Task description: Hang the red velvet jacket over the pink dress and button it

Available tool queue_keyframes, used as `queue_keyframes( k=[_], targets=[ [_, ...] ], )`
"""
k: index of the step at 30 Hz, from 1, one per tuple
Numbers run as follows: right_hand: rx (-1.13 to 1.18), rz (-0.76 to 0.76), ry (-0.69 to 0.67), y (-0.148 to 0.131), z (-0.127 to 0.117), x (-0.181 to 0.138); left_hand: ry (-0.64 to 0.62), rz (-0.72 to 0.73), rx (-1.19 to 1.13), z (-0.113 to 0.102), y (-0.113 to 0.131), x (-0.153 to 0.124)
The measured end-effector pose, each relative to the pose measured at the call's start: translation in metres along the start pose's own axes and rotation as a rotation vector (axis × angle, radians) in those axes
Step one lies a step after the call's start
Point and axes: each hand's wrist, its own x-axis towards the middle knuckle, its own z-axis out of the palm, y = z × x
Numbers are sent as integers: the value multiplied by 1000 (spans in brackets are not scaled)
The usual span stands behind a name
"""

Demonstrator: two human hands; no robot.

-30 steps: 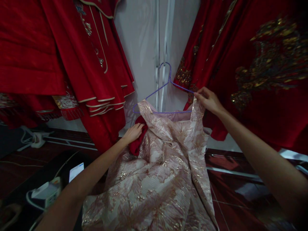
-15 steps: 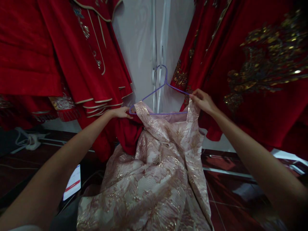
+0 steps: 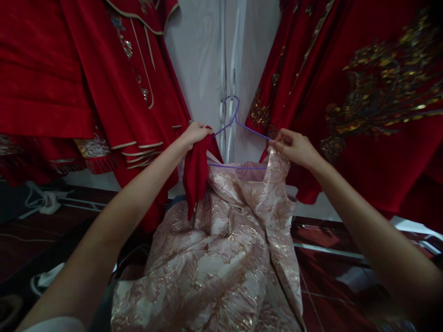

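Pink-and-gold brocade dress [image 3: 221,258] fills the frame's lower centre; the left hand [image 3: 195,133] grasps red cloth [image 3: 197,175], the right hand [image 3: 294,147] pinches thin purple hanger [image 3: 238,167] at strap [image 3: 275,167].

dress [image 3: 214,265]: glossy, crinkled cloth; red cloth [image 3: 195,175]: matt

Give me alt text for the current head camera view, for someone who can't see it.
A pale, gold-patterned dress on a purple hanger, with the left hand holding red cloth at one end and the right hand pinching the other near a strap. Red embellished garments hang on both sides.
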Motion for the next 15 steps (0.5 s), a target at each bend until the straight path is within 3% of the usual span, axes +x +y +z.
queue_keyframes(
  k=[3,6,9,13,15],
  targets=[
    [108,27,-31,10,2,8,104,223,-162,27,20,4],
    [128,142,-139,26,5,29,134,285,-125,40,21,14],
    [108,273,-421,30,12,59,87,248,45,40,7,26],
    [279,241,-777,11,36,90,-25,132,212,32,-10,31],
    [391,243,-956,0,52,97,-44,159,180,28,-12,32]
  ],
)
